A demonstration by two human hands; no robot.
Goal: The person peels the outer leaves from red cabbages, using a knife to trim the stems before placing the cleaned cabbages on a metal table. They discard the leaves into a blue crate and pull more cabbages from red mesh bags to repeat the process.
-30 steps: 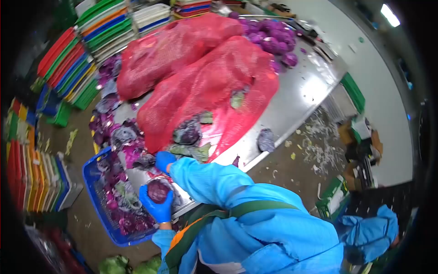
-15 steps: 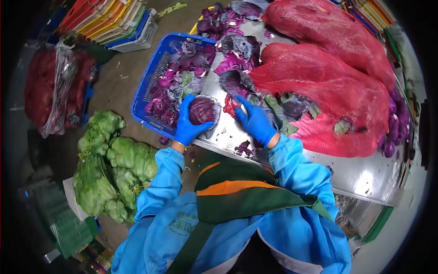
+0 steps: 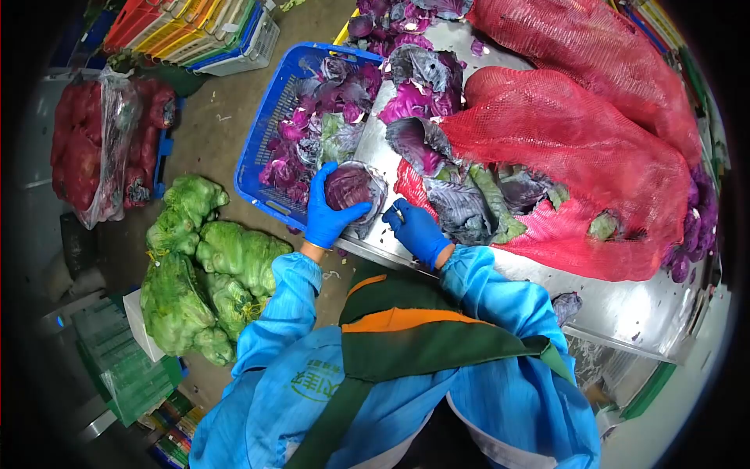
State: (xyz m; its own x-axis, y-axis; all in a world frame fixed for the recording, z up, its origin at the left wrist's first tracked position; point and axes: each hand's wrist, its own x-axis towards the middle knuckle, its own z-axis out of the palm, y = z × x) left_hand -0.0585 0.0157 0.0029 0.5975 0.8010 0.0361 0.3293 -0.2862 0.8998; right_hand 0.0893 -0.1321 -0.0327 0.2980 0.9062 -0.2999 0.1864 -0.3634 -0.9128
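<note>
My left hand, in a blue glove, grips a red cabbage from its left side, thumb across the near face. The cabbage is at the table edge beside the blue basket. Just right of it, my right hand, also gloved in blue, is closed with its fingertips together; whatever it holds, if anything, is too small or hidden to name. Loose dark outer leaves and a bit of red netting lie right behind the right hand.
Two large red mesh sacks cover much of the metal table. Purple leaves fill the blue basket. Bagged green vegetables stand on the floor at left, with stacked crates and wrapped red sacks beyond.
My right hand has moved down, away from the red netting, and its fingers have curled in. My left hand still grips the cabbage. The camera view has shifted slightly.
</note>
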